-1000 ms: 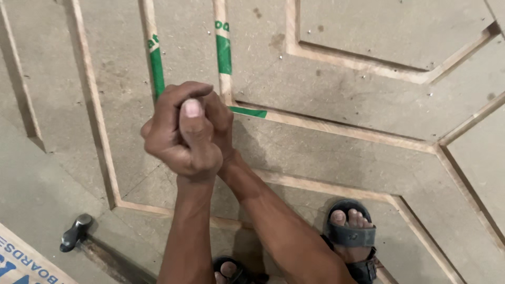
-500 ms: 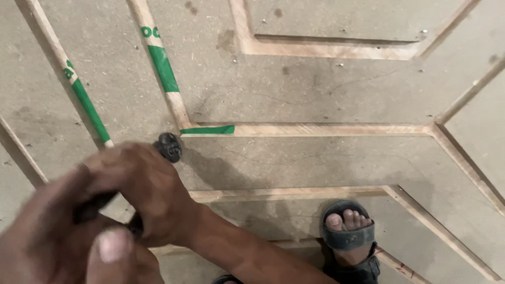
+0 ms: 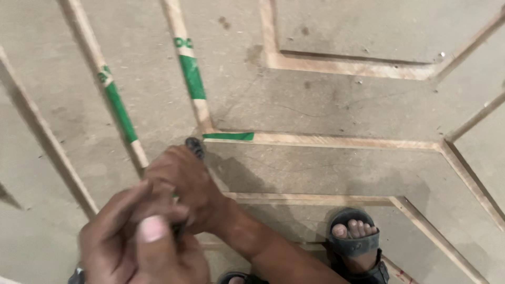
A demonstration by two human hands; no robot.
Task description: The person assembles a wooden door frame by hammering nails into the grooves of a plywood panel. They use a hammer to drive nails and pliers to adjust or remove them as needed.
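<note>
Both hands wrap a dark tool (image 3: 195, 147) over the grooved board (image 3: 326, 105): the right hand (image 3: 181, 186) has its fingers pressed together around the tool, the left hand (image 3: 139, 242), blurred, closes over it nearer the camera. Green tape strips (image 3: 190, 76) mark the grooves just beyond; a sandalled foot (image 3: 355, 236) stands at the right.

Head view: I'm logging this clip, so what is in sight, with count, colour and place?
Board: one, grey-brown, fills the frame, cut with pale angled grooves.
Green tape strips: three, along the grooves at upper left and centre.
Dark tool tip: one, blackish, pokes out above the hands near the groove corner; its kind is unclear.
Sandal: one clear, dark, lower right, on a foot.
Right hand: one, closed around the tool.
Left hand: one, blurred, lower left, against the right hand.
</note>
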